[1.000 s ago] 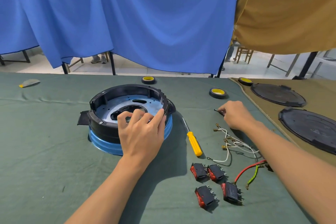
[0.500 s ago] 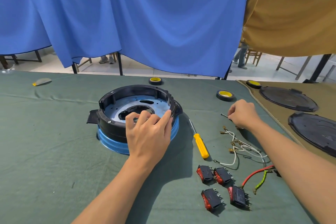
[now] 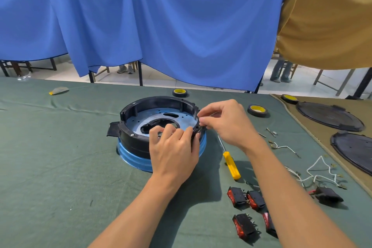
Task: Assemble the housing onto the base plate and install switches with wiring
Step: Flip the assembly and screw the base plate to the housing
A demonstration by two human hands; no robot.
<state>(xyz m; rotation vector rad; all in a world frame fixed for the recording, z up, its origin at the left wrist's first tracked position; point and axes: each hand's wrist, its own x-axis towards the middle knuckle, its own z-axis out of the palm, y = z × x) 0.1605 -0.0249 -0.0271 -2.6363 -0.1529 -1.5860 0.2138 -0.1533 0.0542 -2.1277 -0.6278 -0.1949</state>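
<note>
Two hands are on the assy.

Head view: the black housing (image 3: 132, 143) sits on the blue base plate (image 3: 130, 157), mid-tabletop (image 3: 60, 157), nearer the far edge than the near one. Left hand (image 3: 173, 151) grips the housing's near rim, fingers curled over the wall into the ring. Right hand (image 3: 227, 125) has its fingers curled, tips brought together at the right side of the rim. Whether they pinch a fastener or the rim itself we cannot tell.

Handling, as we judge it:
- Housing: looks like moulded plastic, so prob. light, stiff and hollow. We hold it across the wall at the rim, not by the tab (image 3: 112, 130) on its left side, which could snap.
- Base plate: looks like sheet metal, so heavier, rigid, poss. sharp at the edge. We steady it via the housing.
- Switches (image 3: 237, 197): by the near edge, right of centre. Small and rigid; take by the body, not the terminals.
- White wiring (image 3: 322, 157): toward the right edge. Limp; pick up close to a crimp.

Yellow screwdriver (image 3: 231, 165) lies just right of the assy.
</note>
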